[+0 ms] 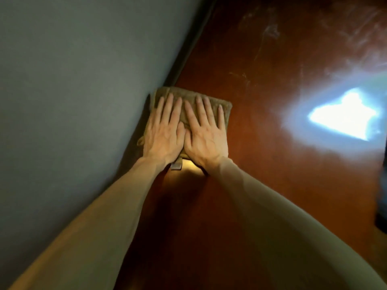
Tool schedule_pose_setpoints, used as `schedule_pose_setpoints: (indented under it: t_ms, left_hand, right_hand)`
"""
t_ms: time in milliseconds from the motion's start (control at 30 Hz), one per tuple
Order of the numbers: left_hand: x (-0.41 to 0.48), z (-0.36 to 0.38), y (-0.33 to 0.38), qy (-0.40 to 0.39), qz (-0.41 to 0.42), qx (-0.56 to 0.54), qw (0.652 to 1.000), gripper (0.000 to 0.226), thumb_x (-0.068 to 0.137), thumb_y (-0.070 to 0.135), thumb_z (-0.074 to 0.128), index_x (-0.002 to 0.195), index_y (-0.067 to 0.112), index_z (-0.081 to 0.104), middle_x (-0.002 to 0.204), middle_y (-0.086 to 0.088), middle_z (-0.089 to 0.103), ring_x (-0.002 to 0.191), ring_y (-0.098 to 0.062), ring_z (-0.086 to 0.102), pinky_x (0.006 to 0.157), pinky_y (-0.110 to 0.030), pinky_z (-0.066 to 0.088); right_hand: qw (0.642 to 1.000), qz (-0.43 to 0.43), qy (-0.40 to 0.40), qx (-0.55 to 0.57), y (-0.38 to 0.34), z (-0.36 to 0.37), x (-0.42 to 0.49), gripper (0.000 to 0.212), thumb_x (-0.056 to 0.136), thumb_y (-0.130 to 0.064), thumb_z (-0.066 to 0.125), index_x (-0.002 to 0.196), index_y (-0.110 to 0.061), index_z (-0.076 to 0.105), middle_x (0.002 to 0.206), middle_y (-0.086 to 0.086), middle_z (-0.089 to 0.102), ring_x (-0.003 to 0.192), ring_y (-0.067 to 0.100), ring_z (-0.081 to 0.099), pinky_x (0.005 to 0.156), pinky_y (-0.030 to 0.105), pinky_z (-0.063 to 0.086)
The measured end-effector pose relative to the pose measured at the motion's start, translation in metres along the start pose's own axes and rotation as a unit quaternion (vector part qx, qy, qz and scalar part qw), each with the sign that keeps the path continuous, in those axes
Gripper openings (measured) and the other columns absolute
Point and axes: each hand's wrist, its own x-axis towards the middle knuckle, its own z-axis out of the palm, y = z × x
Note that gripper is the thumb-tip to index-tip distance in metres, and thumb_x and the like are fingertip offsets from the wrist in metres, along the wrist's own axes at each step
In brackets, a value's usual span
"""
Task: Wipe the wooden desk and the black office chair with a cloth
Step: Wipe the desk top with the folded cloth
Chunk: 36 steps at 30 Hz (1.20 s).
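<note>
We have both hands flat on the folded cloth [188,94], the left hand [163,135] and the right hand [206,135] side by side with thumbs touching. The fingers [167,107] lie straight and slightly spread, pressing down and pinching nothing. The cloth sits under our palms on the wooden desk [272,164]. Its far edge shows just beyond the fingertips, and a small tag [176,164] pokes out near the wrists. Just to the left of our left fingers the cloth meets the grey wall [73,101], so we judge this to be the desk-wiping step, at the edge along the wall.

Beyond the fingertips and off to the right, pale smears [270,32] show on the reddish surface, and right of our right fingers lies a bright glare [343,118]. The next move, as we see it, calls for steady downward pressure while sliding the cloth away from the wall toward those smears. We cannot pick out the chair; a dark shape [382,195] at the far right is too blurred to name.
</note>
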Motion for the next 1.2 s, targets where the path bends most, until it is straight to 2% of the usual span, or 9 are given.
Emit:
schedule_pose_setpoints:
  t_ms: [133,233,433,600,800,867,1000,1133,1200]
  left_hand:
    - [-0.069,0.007,0.015,-0.028,-0.021,0.020,0.999,0.069,0.101,0.041,0.007,0.165,0.015,0.008,0.173,-0.011,0.002,0.160,-0.028,-0.001,0.129,-0.049,0.008]
    - [-0.117,0.009,0.032,-0.050,-0.022,0.042,0.998,0.067,0.103,0.040,0.012,0.165,0.015,0.005,0.173,-0.011,-0.002,0.160,-0.029,-0.005,0.129,-0.049,0.004]
    - [-0.213,0.024,0.061,-0.088,-0.007,0.009,0.996,0.066,0.104,0.045,0.004,0.163,0.020,-0.011,0.171,-0.005,-0.018,0.157,-0.024,-0.020,0.125,-0.041,-0.017]
    - [-0.284,0.027,0.081,-0.106,0.033,-0.014,0.994,0.063,0.107,0.044,0.012,0.161,0.024,-0.013,0.169,-0.002,-0.022,0.156,-0.021,-0.025,0.126,-0.039,-0.017]
    - [-0.347,0.029,0.097,-0.160,0.072,-0.026,0.984,0.064,0.105,0.049,0.004,0.160,0.026,-0.018,0.167,0.000,-0.030,0.153,-0.020,-0.032,0.127,-0.042,-0.013]
    - [-0.356,0.030,0.097,-0.178,0.091,-0.027,0.979,0.065,0.108,0.049,0.012,0.161,0.027,-0.018,0.166,0.000,-0.032,0.152,-0.019,-0.034,0.127,-0.042,-0.012]
    - [-0.364,0.026,0.096,-0.202,0.130,-0.018,0.971,0.067,0.109,0.050,0.022,0.164,0.028,-0.010,0.169,0.000,-0.026,0.154,-0.020,-0.028,0.129,-0.044,-0.006]
    - [-0.362,0.023,0.087,-0.182,0.183,0.076,0.963,0.071,0.104,0.063,0.014,0.162,0.035,-0.016,0.169,-0.001,-0.027,0.156,-0.023,-0.025,0.126,-0.056,-0.009]
    - [-0.363,0.026,0.085,-0.193,0.199,0.071,0.958,0.072,0.103,0.065,0.013,0.159,0.037,-0.022,0.166,-0.001,-0.034,0.154,-0.024,-0.030,0.124,-0.056,-0.013]
  right_hand:
    - [0.999,-0.011,-0.036,0.011,-0.011,-0.001,-0.070,0.062,0.107,-0.045,0.026,0.164,-0.024,0.017,0.172,0.008,0.010,0.159,0.023,-0.003,0.128,0.052,-0.005]
    - [0.999,-0.005,-0.042,0.005,-0.014,0.000,-0.121,0.063,0.106,-0.045,0.028,0.164,-0.024,0.019,0.172,0.007,0.011,0.159,0.022,-0.003,0.128,0.052,-0.004]
    - [0.997,0.006,-0.076,-0.024,-0.015,-0.004,-0.222,0.065,0.106,-0.049,0.024,0.165,-0.027,0.008,0.172,0.005,0.001,0.159,0.020,-0.010,0.128,0.052,-0.004]
    - [0.995,0.045,-0.085,-0.020,-0.027,-0.007,-0.304,0.065,0.105,-0.050,0.023,0.164,-0.030,0.002,0.172,0.003,-0.003,0.158,0.018,-0.014,0.128,0.050,-0.007]
    - [0.990,0.090,-0.104,-0.010,-0.037,-0.008,-0.385,0.065,0.106,-0.052,0.022,0.164,-0.029,0.005,0.172,0.002,-0.005,0.158,0.017,-0.015,0.127,0.049,-0.009]
    - [0.988,0.100,-0.113,-0.014,-0.039,-0.011,-0.402,0.065,0.105,-0.055,0.017,0.163,-0.031,0.002,0.172,0.001,-0.008,0.157,0.017,-0.018,0.126,0.047,-0.015]
    - [0.986,0.121,-0.116,-0.004,-0.042,-0.014,-0.422,0.065,0.104,-0.057,0.011,0.163,-0.031,0.001,0.171,0.000,-0.009,0.157,0.018,-0.017,0.124,0.045,-0.015]
    - [0.982,0.145,-0.119,0.000,-0.044,-0.014,-0.442,0.064,0.105,-0.056,0.009,0.163,-0.032,-0.002,0.170,-0.001,-0.014,0.156,0.016,-0.021,0.124,0.043,-0.017]
    - [0.981,0.156,-0.117,0.008,-0.046,-0.013,-0.454,0.063,0.105,-0.055,0.010,0.164,-0.031,0.002,0.171,-0.001,-0.012,0.156,0.016,-0.020,0.126,0.045,-0.013]
